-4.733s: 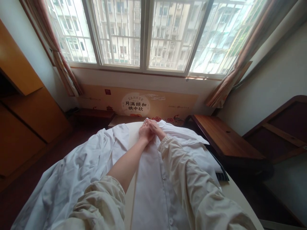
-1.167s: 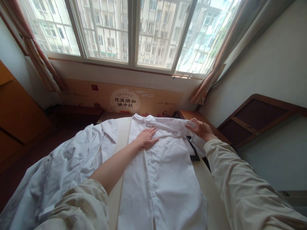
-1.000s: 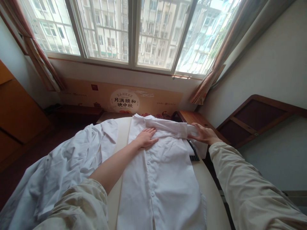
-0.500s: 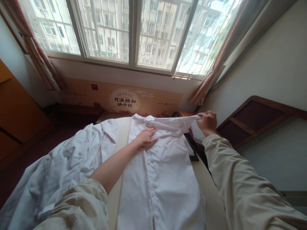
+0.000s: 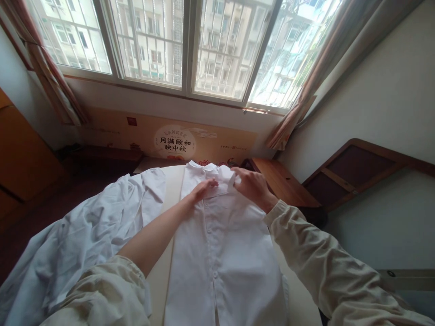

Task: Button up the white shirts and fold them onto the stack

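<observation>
A white buttoned shirt (image 5: 238, 253) lies lengthwise on a cream board (image 5: 173, 192), its collar at the far end. My left hand (image 5: 205, 188) rests on the upper part of the shirt near the collar; whether its fingers pinch cloth is hard to tell. Just to the right, my right hand (image 5: 249, 183) is closed on a folded-over piece of the shirt's white cloth, close to the collar. More white fabric (image 5: 98, 222) lies crumpled over the left side of the board and hangs down.
Beyond the board, a printed panel (image 5: 210, 136) stands under a barred window (image 5: 152, 45). A wooden tabletop (image 5: 285, 181) is at the right, near a brown-framed panel (image 5: 356, 167). Curtains hang on both sides.
My right hand has moved left with the cloth, from beyond the shirt's right edge to near the collar. My left hand's fingers, spread flat before, are now drawn together and slightly farther up.
</observation>
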Available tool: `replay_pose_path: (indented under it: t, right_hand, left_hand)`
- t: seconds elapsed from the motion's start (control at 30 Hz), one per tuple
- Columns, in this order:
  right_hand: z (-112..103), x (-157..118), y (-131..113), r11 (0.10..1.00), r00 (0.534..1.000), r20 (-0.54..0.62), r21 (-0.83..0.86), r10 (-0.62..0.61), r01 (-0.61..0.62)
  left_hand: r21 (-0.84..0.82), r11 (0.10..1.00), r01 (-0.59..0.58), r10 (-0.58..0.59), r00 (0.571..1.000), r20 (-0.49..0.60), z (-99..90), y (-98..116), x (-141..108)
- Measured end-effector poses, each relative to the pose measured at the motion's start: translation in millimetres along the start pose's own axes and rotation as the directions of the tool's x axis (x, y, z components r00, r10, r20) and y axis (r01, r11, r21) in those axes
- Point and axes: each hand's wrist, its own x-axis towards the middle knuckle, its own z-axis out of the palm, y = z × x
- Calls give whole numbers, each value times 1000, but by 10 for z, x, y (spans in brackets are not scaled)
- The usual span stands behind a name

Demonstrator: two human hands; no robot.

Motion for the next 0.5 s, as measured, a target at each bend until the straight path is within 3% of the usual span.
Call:
replay_pose_path:
  t: [0.1,0.17,0.23,0.3,0.33,0.4,0.43,0.5]
  right_hand:
    - [176,-216,-212,965,960,131,120,-247,232]
    - [274,-312,-227,942,949,149,237,-278,238]
    - [352,-345,-142,936,983,96,331,-157,118]
    - [420,-315,24,912,996,28,403,79,-84]
    - [451,-281,127,878,977,16,437,211,-197]
    - [507,-189,346,755,904,104,514,416,-406]
    - [530,-138,449,665,852,191,550,488,-505]
    - [566,-38,612,468,760,391,615,518,-635]
  left_hand:
    - [-230,969,95,-98,995,-2,-41,14,63]
    - [-244,961,131,-139,990,-17,-56,40,88]
    - [-138,981,134,-138,990,-20,-45,71,87]
    - [9,993,122,-122,993,-10,-4,103,63]
    - [76,990,118,-118,993,-13,27,118,47]
    - [181,977,108,-104,994,-34,100,143,17]
    - [218,971,100,-91,995,-48,138,154,5]
    - [262,963,67,-52,997,-62,206,169,-11]
